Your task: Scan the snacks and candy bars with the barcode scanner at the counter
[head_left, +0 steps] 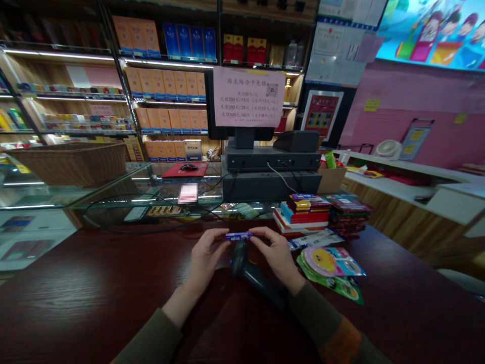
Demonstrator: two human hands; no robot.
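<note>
Starting at the far left, we see a wicker basket on the glass counter, then a red mat with a small dark object on it, and black cables looping toward the wooden table. A dark monitor bearing a paper sign rises behind the hands, above a black till base. Between our forearms a dark handheld scanner slants across, its head just below the packet in this view. Farther right are a stack of boxes, a dark pile of packages beside it, some flat packets, and bright round-fronted toy packs near the right forearm. A pixelated patch on the counter hides whatever is there, the scanner's lower end fades into shadow by the right sleeve, and both sleeves run out of the bottom edge. The packet's fine print is too small for us to read. The left hand pinches the left end of the small purple packet between thumb and finger; the right hand grips its right end likewise. The packet lies level between the fingertips, above the table; whether it touches the scanner we cannot tell.
</note>
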